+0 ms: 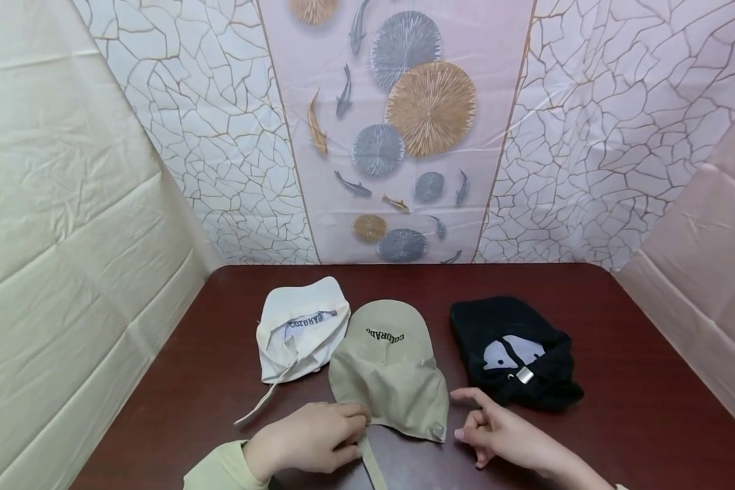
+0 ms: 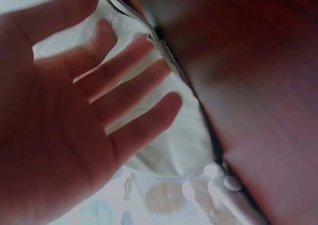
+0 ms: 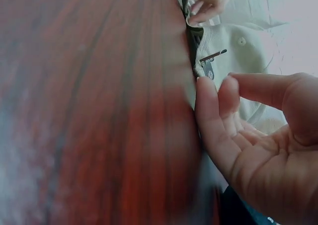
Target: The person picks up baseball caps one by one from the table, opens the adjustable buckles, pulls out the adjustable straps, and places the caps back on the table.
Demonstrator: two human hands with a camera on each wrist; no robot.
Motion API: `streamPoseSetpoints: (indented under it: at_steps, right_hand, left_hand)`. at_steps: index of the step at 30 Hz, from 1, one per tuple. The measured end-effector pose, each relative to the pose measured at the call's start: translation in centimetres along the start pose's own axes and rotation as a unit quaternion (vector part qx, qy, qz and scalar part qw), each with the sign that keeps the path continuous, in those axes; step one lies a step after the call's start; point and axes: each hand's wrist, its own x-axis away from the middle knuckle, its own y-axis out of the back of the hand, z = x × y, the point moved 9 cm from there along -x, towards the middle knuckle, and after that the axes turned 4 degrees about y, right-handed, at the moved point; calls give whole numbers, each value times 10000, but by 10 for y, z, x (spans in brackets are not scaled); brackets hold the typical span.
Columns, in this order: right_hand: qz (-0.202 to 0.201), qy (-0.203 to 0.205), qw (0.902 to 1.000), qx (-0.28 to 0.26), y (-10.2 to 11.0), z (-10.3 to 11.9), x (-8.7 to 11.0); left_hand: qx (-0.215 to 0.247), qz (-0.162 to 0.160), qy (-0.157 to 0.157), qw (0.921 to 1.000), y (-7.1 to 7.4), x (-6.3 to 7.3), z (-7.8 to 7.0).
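Note:
A khaki baseball cap (image 1: 392,388) with dark lettering lies at the middle of the table, its strap (image 1: 373,466) trailing toward the near edge. My left hand (image 1: 318,435) is at the cap's lower left edge, beside the strap. In the left wrist view its fingers (image 2: 144,120) are spread and loosely extended in front of the cloth. My right hand (image 1: 496,429) hovers just right of the cap, index finger extended and the others bent, holding nothing. Close to its fingertips in the right wrist view is the cap's metal buckle (image 3: 207,68).
At the left lies a white cap (image 1: 303,299), underside showing, its thin strap hanging toward me. To the right sits a black cap (image 1: 496,316) with a white patch and a metal buckle. The dark red table (image 1: 625,381) meets a patterned cloth backdrop (image 1: 220,136) behind.

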Motion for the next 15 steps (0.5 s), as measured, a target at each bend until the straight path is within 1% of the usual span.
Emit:
streamPoseSetpoints:
  at_steps: [2, 4, 5, 7, 8, 10, 12, 15]
  right_hand:
    - [-82, 12, 9995, 311, -1, 1, 0]
    - [-147, 56, 9974, 700, -3, 5, -1]
    - [-190, 69, 9956, 919, -4, 7, -2]
    - [-236, 199, 9895, 1413, -6, 12, -4]
    - [-266, 284, 9855, 1650, -7, 15, -6]
    - [-319, 481, 9752, 2138, -9, 20, -9]
    - [-388, 684, 9619, 2619, -11, 24, -12]
    - [-426, 810, 9433, 3190, -13, 27, -16]
  left_hand:
    - [24, -227, 138, 9996, 1, -1, 2]
    - [-49, -479, 365, 9982, 4, -3, 7]
    - [-101, -601, 483, 9970, 6, -3, 10]
    - [-253, -732, 693, 9946, 8, -4, 15]
    - [-322, -711, 803, 9937, 7, -4, 17]
    - [-399, -481, 893, 9940, 3, -6, 19]
    - [-403, -161, 817, 9957, -4, -7, 18]
    - [-347, 250, 612, 9972, -13, -10, 14]
